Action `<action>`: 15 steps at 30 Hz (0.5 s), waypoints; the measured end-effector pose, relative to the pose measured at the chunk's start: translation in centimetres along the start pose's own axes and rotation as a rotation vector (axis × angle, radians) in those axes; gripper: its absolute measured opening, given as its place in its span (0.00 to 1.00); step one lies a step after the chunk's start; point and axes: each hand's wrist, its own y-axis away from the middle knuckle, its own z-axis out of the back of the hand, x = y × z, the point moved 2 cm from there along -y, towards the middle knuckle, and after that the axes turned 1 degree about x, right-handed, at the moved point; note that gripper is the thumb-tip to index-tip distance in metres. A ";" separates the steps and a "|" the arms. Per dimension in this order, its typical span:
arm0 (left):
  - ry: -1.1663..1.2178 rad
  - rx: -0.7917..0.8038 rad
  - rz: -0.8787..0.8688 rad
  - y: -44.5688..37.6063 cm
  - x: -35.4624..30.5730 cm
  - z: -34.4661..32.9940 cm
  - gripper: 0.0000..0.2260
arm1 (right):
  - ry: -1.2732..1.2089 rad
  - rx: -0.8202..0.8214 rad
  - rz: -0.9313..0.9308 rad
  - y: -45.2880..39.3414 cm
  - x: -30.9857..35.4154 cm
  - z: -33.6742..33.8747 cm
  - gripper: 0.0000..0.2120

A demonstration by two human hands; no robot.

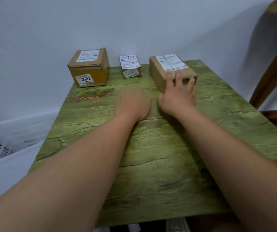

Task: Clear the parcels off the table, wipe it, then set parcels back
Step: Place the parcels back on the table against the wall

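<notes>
Head view: right hand grasps the near end of a stiff brown cardboard parcel at 1 o'clock on the green wood-grain bench; it looks light. Left hand blurred, seemingly relaxed.

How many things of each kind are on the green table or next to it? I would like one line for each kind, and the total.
Cardboard parcels on the table: 3 (parcel marked 3002, small parcel marked 3003, long parcel under the fingers of the right hand)
White plastic crates beside the table: 1
Wooden chairs: 1
Total: 5
</notes>
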 end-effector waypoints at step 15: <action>-0.025 0.050 -0.016 -1.0 0.5 -1.0 0.29 | -0.013 -0.065 -0.048 -7.2 2.7 -1.9 0.37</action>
